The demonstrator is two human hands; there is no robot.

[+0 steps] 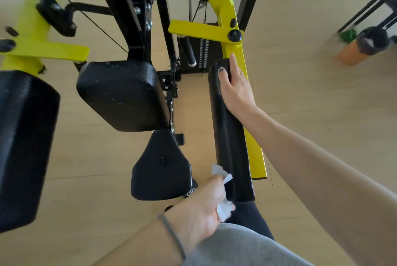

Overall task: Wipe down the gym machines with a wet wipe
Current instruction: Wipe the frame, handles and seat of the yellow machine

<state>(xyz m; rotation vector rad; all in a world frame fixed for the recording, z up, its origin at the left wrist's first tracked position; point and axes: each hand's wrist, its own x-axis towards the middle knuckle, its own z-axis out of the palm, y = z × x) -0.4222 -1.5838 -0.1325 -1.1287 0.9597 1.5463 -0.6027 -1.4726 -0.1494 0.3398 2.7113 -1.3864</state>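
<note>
A: Where is the wipe (223, 205)?

B: It is at 6 o'clock. The left hand (199, 207) holds it bunched up, fingers curled round it. One white end sticks up toward 12 o'clock. It touches the low end of the long pad (228, 137).

A: Which way does the long pad run?

B: Its long side runs from 12 o'clock down to 6 o'clock, a bit tilted. A yellow bar (254, 152) runs along its right side, the same way.

A: What does the right hand (236, 85) do?

B: It holds the top end of the long pad. The thumb lies on the front and the fingers wrap round the far edge. That grip is closed on the pad.

A: What else is there?

B: A back pad (122, 94) is at 10 o'clock, a seat (161, 169) sits below it, and a big pad (23, 141) is at 9 o'clock. The frame (129, 12) is black and yellow. The floor (311, 85) is pale wood. An orange pot (352, 55) stands at 2 o'clock.
</note>
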